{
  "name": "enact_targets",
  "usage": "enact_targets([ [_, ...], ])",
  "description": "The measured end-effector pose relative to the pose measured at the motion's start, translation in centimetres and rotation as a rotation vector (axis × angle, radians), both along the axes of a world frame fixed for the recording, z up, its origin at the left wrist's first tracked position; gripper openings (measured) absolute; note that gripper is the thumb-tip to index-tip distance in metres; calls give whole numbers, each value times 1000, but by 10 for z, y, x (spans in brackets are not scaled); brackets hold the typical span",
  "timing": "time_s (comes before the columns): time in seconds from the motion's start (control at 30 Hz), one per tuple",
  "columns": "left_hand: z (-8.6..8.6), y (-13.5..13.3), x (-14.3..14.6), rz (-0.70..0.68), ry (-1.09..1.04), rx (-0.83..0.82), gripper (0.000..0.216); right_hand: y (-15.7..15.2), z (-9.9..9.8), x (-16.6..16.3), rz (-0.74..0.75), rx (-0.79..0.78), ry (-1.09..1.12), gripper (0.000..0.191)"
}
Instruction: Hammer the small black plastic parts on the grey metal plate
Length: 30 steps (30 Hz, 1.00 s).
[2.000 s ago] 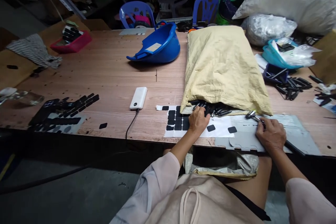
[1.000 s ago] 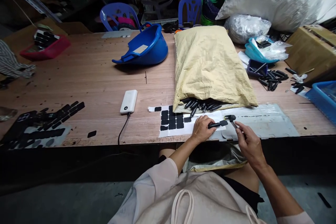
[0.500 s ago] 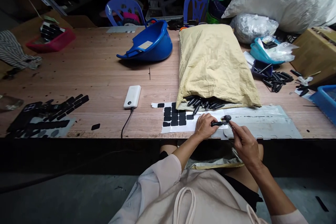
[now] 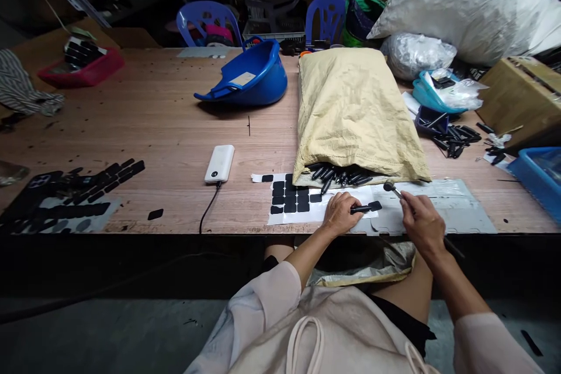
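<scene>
My left hand (image 4: 339, 214) is closed on a small black rod-shaped part (image 4: 364, 208), holding it flat on a white sheet (image 4: 324, 211) near the table's front edge. My right hand (image 4: 421, 224) grips a small hammer (image 4: 391, 189), its metal head raised just right of the black part. Black square pads (image 4: 288, 200) lie in rows on the sheet to the left. Behind, a tan sack (image 4: 355, 112) lies open with several black rods (image 4: 337, 175) spilling from its mouth.
A white power bank (image 4: 219, 163) with a cable lies left of the sheet. A blue basin (image 4: 250, 75), red tray (image 4: 79, 70), black strips (image 4: 74, 193) at left, a blue bin (image 4: 537, 172), cardboard box (image 4: 515, 93) and plastic bags (image 4: 464, 6) at right. A grey mat (image 4: 442, 210) lies under my right hand.
My left hand took a black rod from the sack's mouth and laid it on the sheet. My right hand brought the hammer down onto it, then lifted it back to the right.
</scene>
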State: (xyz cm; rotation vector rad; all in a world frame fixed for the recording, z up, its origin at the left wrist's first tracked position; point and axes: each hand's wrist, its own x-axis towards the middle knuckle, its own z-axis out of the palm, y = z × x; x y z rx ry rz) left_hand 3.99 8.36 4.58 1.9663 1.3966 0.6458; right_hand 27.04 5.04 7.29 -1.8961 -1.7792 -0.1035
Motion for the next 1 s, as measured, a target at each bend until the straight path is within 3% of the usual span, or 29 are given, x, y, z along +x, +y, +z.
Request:
enact_targets([
  [0.17,-5,1,0,-18,5,31,14,42,-27,43,-86,-38,-175,34],
  [0.33,-9,3,-4,-41,-26,113,12,48,-43,44,-144,-34,-218,32],
  [0.43,-8,-15,-12,-90,-100,271,13,47,-43,42,-138,-50,-218,32],
  [0.53,-13,-55,-21,-316,-142,386,20,47,-42,41,-149,-58,-220,33],
  [0.63,-32,-95,-27,-460,-52,300,23,47,-43,40,-157,-52,-221,33],
  [0.73,-51,-114,-29,-339,133,52,22,47,-44,39,-151,-49,-221,33],
  [0.8,-56,-117,-30,-287,237,-80,32,47,-43,39,-150,-45,-223,32],
  [0.87,-50,-116,-31,-344,257,-107,33,47,-43,39,-151,-39,-228,32],
  [0.93,-37,-110,-33,-384,173,-30,19,47,-43,39,-153,-35,-235,33],
  [1.0,-20,-97,-35,-282,51,98,10,47,-44,38,-154,-33,-241,34],
])
